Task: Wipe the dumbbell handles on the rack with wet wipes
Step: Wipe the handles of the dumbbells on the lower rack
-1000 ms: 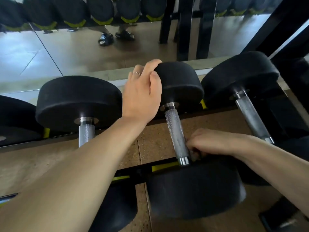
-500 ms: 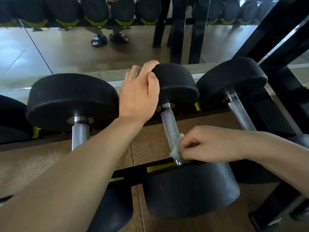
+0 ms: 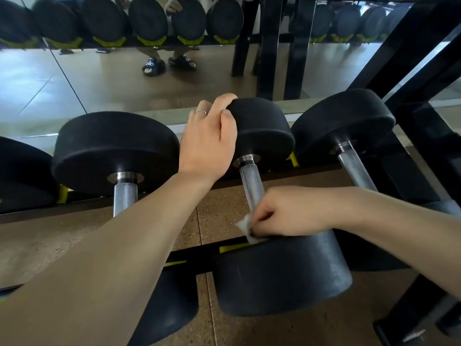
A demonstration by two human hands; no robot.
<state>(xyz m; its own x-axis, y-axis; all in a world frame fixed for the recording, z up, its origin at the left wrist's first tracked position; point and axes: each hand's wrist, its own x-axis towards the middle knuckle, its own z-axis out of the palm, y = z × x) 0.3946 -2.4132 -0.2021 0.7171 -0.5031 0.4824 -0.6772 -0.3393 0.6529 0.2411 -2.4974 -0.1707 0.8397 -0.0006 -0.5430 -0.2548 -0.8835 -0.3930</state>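
- Left hand [image 3: 208, 143]: bare, with a thin silver ring [image 3: 201, 112] worn on one finger.
- Left forearm [image 3: 119, 245]: bare along its whole visible length; no sleeve, watch or band.
- Right hand [image 3: 287, 212]: bare, no ring visible.
- Right forearm [image 3: 399, 221]: bare, without sleeve or band.

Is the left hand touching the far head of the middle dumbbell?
Touching. The head view shows the left hand resting on the far head of the middle dumbbell, fingers curled over its top edge and thumb lying on its rim.
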